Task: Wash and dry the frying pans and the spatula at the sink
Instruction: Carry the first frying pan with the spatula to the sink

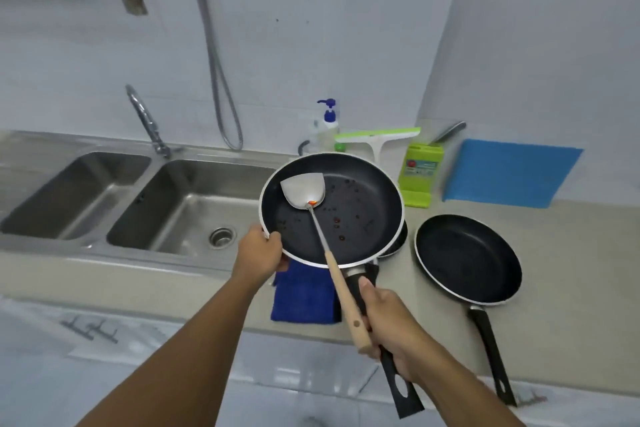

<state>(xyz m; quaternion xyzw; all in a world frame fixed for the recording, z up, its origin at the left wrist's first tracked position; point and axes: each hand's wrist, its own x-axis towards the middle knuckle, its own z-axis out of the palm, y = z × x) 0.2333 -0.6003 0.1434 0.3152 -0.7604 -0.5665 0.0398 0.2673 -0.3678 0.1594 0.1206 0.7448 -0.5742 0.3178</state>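
Right hand (391,333) wrapped round the pan (367,198) handle, left hand (259,250) gripping its rim. Pan held beside the sink (180,204), spotted, spatula (304,189) inside. Second pan (467,260) on tabletop (571,253). Washing likely not started; maybe a third pan underneath, unclear.

Three frying pans: the held pan (360,191) between the two hands, a counter pan (467,258) right of the right hand (391,326), and a third pan (394,246) showing only its rim beneath the held one. One spatula (304,191). Two basins left of the left hand (259,253) – left basin (69,194), right basin (187,204) – and one tap (145,118). Beyond the hands are two bottles – pump bottle (327,130), green bottle (419,170) – and one squeegee (377,137). Two cloths: dark blue cloth (303,295), light blue cloth (509,173).
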